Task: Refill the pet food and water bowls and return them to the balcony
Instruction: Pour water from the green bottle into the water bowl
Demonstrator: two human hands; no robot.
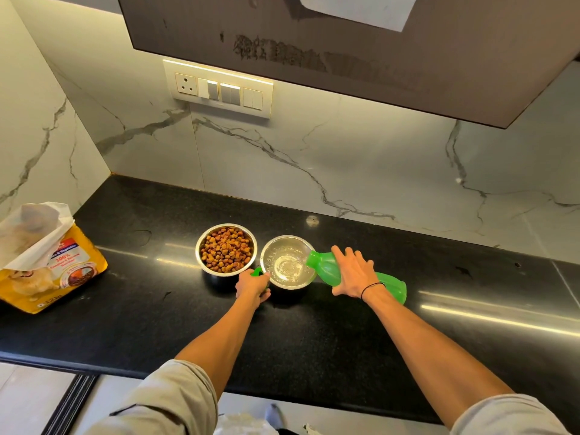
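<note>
On the black granite counter (345, 334), the right hand (353, 273) is gripping and tipping a light green plastic bottle (328, 268) into the slippery round steel water bowl (287, 262); the left hand (252, 287), closed around a small green cap (258, 271), is steadying its near-left rim.

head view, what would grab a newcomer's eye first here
The bright green bottle stands out most: the right hand tips it on its side over the steel water bowl at the middle of the black counter, water pooling inside. Just left of it, touching or nearly so, sits a second steel bowl heaped with brown kibble, while the left hand holds a small green cap at the water bowl's near rim. A yellow pet food bag stands open at far left.
</note>
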